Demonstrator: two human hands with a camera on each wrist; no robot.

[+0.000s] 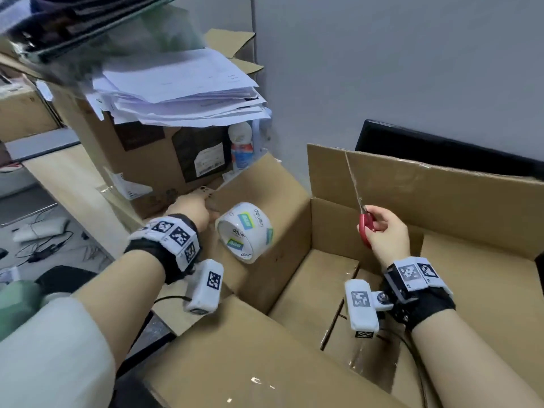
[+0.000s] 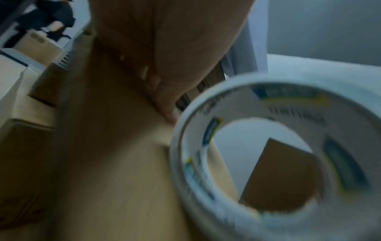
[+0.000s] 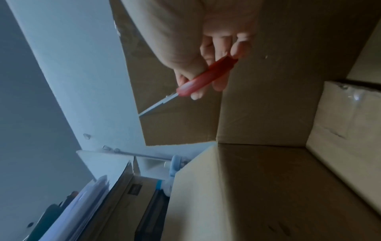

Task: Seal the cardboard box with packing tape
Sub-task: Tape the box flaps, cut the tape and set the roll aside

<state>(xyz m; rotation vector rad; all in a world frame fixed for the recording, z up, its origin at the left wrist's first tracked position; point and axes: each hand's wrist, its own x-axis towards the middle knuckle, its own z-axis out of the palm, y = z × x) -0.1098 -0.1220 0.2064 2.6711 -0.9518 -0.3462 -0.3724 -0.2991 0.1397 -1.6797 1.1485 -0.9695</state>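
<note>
Our large brown cardboard box (image 1: 338, 231) stands open on the worktop, all its flaps still raised or splayed, with smaller taped cartons lying inside. Our white roll of clear packing tape (image 1: 245, 232) sits against the outer face of the box's left flap, just beside our left hand (image 1: 191, 209); whether that hand pinches the tape's loose end we cannot tell, since the fingers are hidden. Our right hand (image 1: 385, 231) is curled round the red handle of a pair of steel scissors (image 1: 360, 207), the blades pointing up and closed over the box.

We judge the roll could slide off the sloping flap, and the raised blades could nick the far flap when we fold it.

The head view alone shows both hands together. The left wrist view, though blurred, looks through the roll's core; the right wrist view shows our fingers (image 3: 218, 81) wrapping the handle.
</note>
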